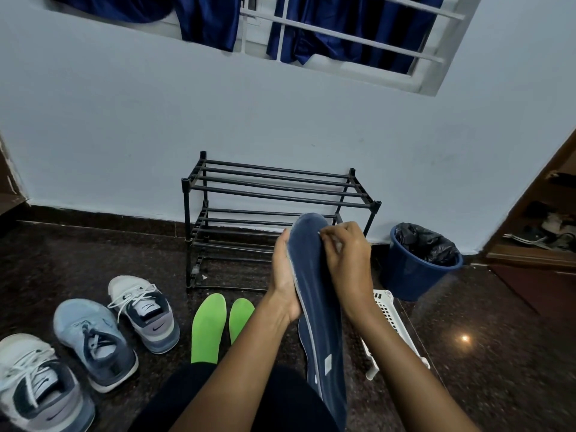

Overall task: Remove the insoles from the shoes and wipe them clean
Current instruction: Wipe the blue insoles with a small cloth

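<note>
Head view, person seated on dark speckled floor (498, 353), facing black two-tier shoe rack (274, 194) that stands against the pale wall.

- Dark blue insole (314, 275): held up in front of the rack's right half. Toe end is uppermost and overlaps the lower tier; heel end hangs down toward the lap. A small pale label shows near the heel.
- Left hand (282, 282): grips the insole's left edge at mid-length, palm against its side, fingers wrapped behind.
- Right hand (346, 260): at the insole's right edge near the toe. Fingers are curled and pinch a small white cloth (336, 243) against the insole. The cloth is mostly hidden, so its material cannot be told.
- Two green insoles (208, 327) (240, 316): flat on the floor just in front of the rack, side by side, toes toward it. The right one is partly covered by the left forearm.
- Three sneakers on the floor, left of the rack and nearer the camera: white-and-grey sneaker (145, 310), light blue sneaker (93, 341), second white-and-grey sneaker (37, 388).
- Right of the rack: blue bucket (411, 275) lined with a black bag (427, 241). A white slotted plastic basket (389, 316) lies in front of the bucket.
</note>
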`<state>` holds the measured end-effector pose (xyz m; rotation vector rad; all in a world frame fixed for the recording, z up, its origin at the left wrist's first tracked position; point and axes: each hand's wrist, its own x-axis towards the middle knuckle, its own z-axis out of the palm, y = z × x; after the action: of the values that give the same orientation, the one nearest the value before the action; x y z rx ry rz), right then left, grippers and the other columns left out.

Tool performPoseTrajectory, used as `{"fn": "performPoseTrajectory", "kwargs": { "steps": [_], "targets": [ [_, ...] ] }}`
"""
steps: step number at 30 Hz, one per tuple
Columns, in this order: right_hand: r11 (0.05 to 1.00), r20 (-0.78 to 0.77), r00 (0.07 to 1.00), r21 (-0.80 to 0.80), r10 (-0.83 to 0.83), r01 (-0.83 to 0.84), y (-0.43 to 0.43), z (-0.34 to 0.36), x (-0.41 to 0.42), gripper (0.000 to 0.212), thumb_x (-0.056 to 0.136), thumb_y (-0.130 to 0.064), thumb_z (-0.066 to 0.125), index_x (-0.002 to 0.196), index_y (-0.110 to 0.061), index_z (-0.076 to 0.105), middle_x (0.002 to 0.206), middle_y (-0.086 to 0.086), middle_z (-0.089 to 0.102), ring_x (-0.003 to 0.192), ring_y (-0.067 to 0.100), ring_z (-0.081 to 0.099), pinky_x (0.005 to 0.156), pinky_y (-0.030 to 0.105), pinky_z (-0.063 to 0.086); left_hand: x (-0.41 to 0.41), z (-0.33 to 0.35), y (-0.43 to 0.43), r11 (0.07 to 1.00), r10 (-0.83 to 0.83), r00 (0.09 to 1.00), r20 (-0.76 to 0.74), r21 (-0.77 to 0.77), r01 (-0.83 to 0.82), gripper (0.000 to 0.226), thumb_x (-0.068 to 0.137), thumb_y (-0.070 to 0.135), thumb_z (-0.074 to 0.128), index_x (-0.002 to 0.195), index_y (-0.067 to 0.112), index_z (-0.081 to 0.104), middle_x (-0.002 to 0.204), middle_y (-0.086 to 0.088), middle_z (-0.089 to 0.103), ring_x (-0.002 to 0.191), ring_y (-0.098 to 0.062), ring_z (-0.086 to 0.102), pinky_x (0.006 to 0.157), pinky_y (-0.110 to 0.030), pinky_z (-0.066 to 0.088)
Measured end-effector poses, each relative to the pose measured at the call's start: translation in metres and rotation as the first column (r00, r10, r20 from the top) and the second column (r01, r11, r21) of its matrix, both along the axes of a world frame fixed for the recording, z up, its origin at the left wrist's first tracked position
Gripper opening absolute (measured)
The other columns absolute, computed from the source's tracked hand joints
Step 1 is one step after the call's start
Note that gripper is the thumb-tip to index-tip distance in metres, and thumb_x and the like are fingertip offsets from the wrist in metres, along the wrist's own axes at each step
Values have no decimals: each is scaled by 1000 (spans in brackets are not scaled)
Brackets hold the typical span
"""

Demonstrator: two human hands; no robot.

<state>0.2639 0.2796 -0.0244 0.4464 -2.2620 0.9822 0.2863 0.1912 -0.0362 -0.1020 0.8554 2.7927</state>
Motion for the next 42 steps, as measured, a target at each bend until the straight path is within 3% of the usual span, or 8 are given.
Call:
{"fn": "performPoseTrajectory", "kwargs": {
  "steps": [6,10,17,21,26,30,38,42],
  "targets": [
    [980,94,993,177,69,-85,-7,-2,0,27,84,5,53,108,2,64,96,12,57,90,23,54,76,10,31,-2,-4,-7,997,69,997,46,30,-70,65,94,60,29,82,9,67,66,-9,67,56,-18,66,52,-22,53],
    [979,136,989,183,66,-90,-9,-5,2,28,83,6,50,107,3,64,99,13,57,93,24,53,76,12,31,1,-6,-12,996,37,999,24,86,-39,75,92,65,32,73,5,73,70,-11,67,61,-20,67,55,-23,55],
    [992,117,988,67,97,-106,-4,9,6,26,87,3,54,111,3,63,93,6,53,83,11,49,74,-5,29,14,-3,-18,1000,-14,996,-89,20,16,41,81,41,52,88,7,73,82,-11,68,71,-21,67,66,-29,55],
    [991,102,989,80,103,-111,-1,12,7,26,85,-1,60,110,-3,65,98,11,60,87,17,56,76,4,35,14,-4,-17,1000,-8,998,-59,-1,8,41,84,42,48,94,8,69,84,-11,67,74,-22,64,72,-33,50],
    [989,44,997,133,60,-66,4,15,4,17,89,-12,58,103,-7,68,95,8,59,87,23,58,76,39,48,13,-6,-14,1000,-11,999,-44,-20,10,47,89,46,44,91,8,70,83,-12,67,72,-23,65,74,-35,48],
    [986,-9,999,160,49,-47,7,16,1,14,88,-8,59,96,-3,69,92,8,57,83,23,57,71,41,49,12,-5,-13,999,0,999,-33,-46,-2,48,89,46,41,91,8,69,80,-11,67,68,-22,65,68,-32,50],
    [964,1,994,242,112,-109,-1,0,14,12,87,-8,59,89,-4,70,85,8,60,83,24,56,69,35,46,7,-9,-15,998,31,999,-11,-46,-32,57,92,44,36,67,11,75,69,-9,68,58,-19,66,61,-29,48],
    [992,-4,1000,121,31,-30,0,6,7,13,89,-10,57,92,-6,69,85,6,55,82,21,53,69,32,44,8,-8,-12,997,16,1000,-10,-74,-17,48,92,42,36,82,8,69,68,-9,69,58,-19,66,57,-26,51]
  ]
}}
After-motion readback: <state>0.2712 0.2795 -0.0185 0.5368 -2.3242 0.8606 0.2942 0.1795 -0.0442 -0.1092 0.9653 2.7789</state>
